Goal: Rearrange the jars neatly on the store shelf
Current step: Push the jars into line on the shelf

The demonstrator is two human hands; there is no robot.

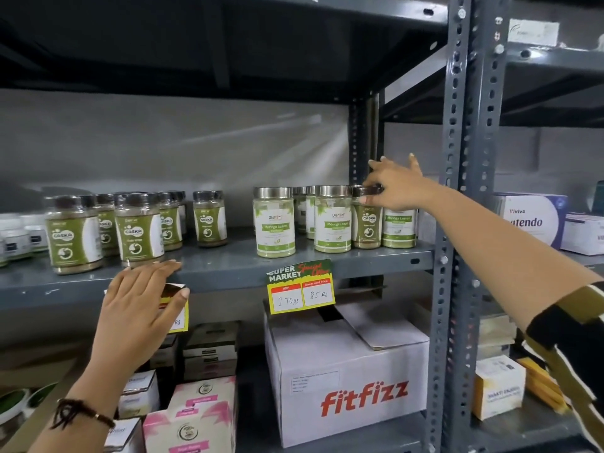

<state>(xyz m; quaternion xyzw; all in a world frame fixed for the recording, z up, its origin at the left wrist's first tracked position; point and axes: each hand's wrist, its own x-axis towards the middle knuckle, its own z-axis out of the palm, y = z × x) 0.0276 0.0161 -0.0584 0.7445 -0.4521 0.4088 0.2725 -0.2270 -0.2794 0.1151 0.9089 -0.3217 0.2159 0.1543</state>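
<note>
Several dark-lidded Gaska jars stand in a group at the left of the grey shelf, with one more Gaska jar apart in the middle. Silver-lidded Moringa Leaves jars cluster at the right. Among them stands a lone dark-lidded Gaska jar, and my right hand grips its lid from above. My left hand is spread open with nothing in it, its fingertips at the shelf's front edge below the left jars.
A yellow price tag hangs from the shelf edge. A grey upright post stands just right of my right hand. Below sit a white Fitfizz carton and pink boxes. White boxes fill the neighbouring shelf on the right.
</note>
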